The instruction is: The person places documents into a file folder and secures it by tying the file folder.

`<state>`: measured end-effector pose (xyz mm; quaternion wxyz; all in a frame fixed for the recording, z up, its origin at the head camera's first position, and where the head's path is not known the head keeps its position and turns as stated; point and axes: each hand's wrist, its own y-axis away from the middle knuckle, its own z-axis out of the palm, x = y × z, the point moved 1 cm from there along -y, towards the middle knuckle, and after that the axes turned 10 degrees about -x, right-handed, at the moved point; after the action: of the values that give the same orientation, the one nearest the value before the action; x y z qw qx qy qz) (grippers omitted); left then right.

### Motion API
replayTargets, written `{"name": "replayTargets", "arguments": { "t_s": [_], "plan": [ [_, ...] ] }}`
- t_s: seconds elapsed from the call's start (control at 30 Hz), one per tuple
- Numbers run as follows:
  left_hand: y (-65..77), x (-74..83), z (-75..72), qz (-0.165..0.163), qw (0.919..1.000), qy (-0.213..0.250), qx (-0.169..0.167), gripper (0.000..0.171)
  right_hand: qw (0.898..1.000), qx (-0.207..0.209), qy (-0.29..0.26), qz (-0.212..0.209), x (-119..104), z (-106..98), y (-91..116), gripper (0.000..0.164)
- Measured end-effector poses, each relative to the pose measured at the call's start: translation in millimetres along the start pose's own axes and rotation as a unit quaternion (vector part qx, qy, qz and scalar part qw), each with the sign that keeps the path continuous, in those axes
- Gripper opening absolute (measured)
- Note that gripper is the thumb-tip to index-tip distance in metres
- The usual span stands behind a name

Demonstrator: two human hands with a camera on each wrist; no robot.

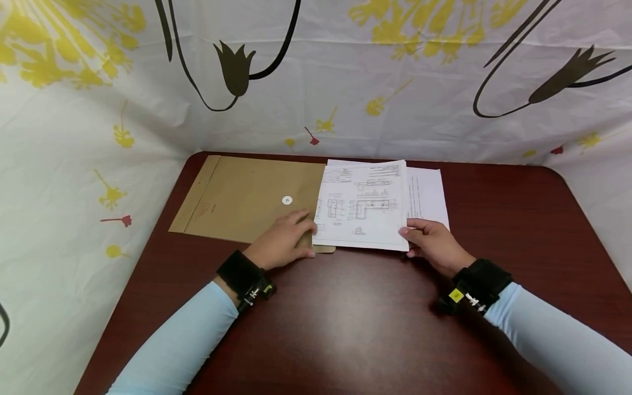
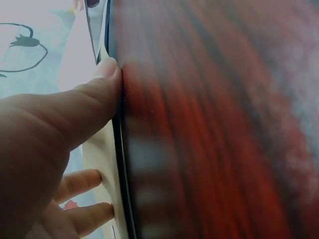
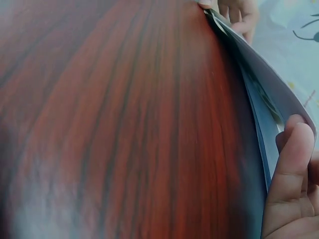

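A brown paper envelope (image 1: 247, 192) with a white round button lies flat at the back left of the table. My left hand (image 1: 283, 238) grips its right end, with the thumb (image 2: 107, 74) at the front edge and other fingers on the upper face. Several printed sheets (image 1: 365, 208) with line drawings overlap that end, their left edge at the envelope's mouth. My right hand (image 1: 432, 244) pinches the sheets by their near right corner, thumb on top. In the right wrist view the sheets (image 3: 279, 79) bow upward between the two hands.
Another white printed sheet (image 1: 428, 192) lies partly under the drawings, at their right. The dark red wooden table (image 1: 345, 318) extends in front and to the right. A patterned white cloth (image 1: 316, 82) hangs behind the table's back edge.
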<state>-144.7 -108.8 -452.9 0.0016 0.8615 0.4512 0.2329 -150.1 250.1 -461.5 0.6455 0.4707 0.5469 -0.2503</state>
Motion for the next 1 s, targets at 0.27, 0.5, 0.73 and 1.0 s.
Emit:
{"name": "replayTargets", "arguments": {
  "t_s": [0.27,0.5,0.73,1.0],
  "plan": [
    [-1.0,-0.8,0.3,-0.008,0.9999,-0.005,-0.006,0.045,1.000,-0.008,-0.008,-0.008,-3.4,19.9,-13.6,0.046],
    [-2.2,-0.8,1.9,-0.010,0.9999,-0.009,-0.005,0.045,1.000,-0.018,-0.016,0.000,-3.3,32.0,-23.0,0.050],
    [-3.1,-0.7,2.7,-0.018,0.9998,-0.009,-0.004,0.046,1.000,-0.019,-0.007,0.013,-9.0,30.3,-17.1,0.047],
    [-3.0,1.3,0.9,-0.017,0.9998,-0.010,-0.007,0.046,1.000,-0.008,0.015,0.008,-10.1,32.0,-16.3,0.049]
  ]
}}
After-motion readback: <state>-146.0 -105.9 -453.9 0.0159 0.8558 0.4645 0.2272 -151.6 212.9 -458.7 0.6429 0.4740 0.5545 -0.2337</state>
